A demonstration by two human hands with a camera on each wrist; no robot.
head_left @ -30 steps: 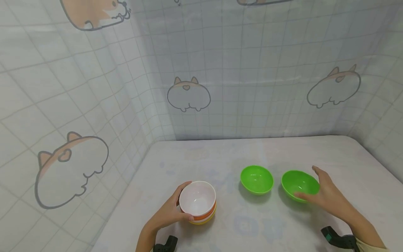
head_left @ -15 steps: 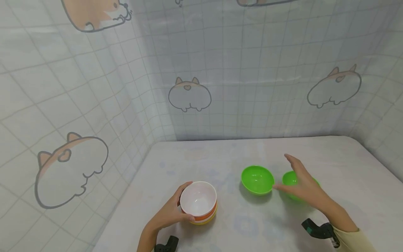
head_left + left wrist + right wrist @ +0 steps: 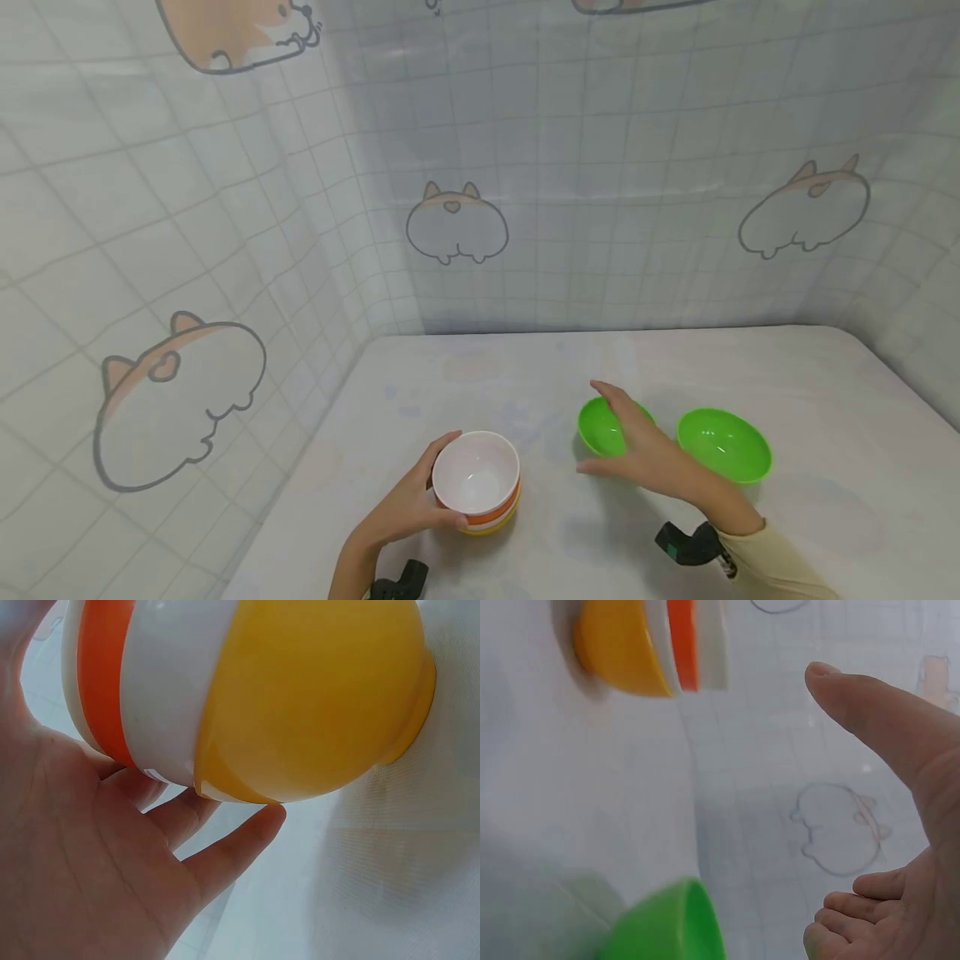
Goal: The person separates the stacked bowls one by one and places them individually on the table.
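Observation:
My left hand (image 3: 408, 504) holds a stack of nested bowls (image 3: 477, 475) by its side, thumb at the near side and fingers round the far side. The top bowl is white inside; below it show orange and white bands and a yellow bowl (image 3: 307, 697) at the bottom, standing on the table. My right hand (image 3: 651, 457), empty with thumb and fingers spread, hovers above the left green bowl (image 3: 597, 427) and hides part of it. In the right wrist view that green bowl (image 3: 656, 930) sits low, apart from the thumb.
A second green bowl (image 3: 723, 446) stands upright to the right, partly behind my right forearm. The white cloth-covered table (image 3: 480, 375) ends at a patterned, gridded curtain (image 3: 570, 275) at the back and sides.
My right hand has moved left from the right green bowl to over the left green bowl, carrying nothing. My left hand keeps its hold on the stack. The bowls have stayed in place.

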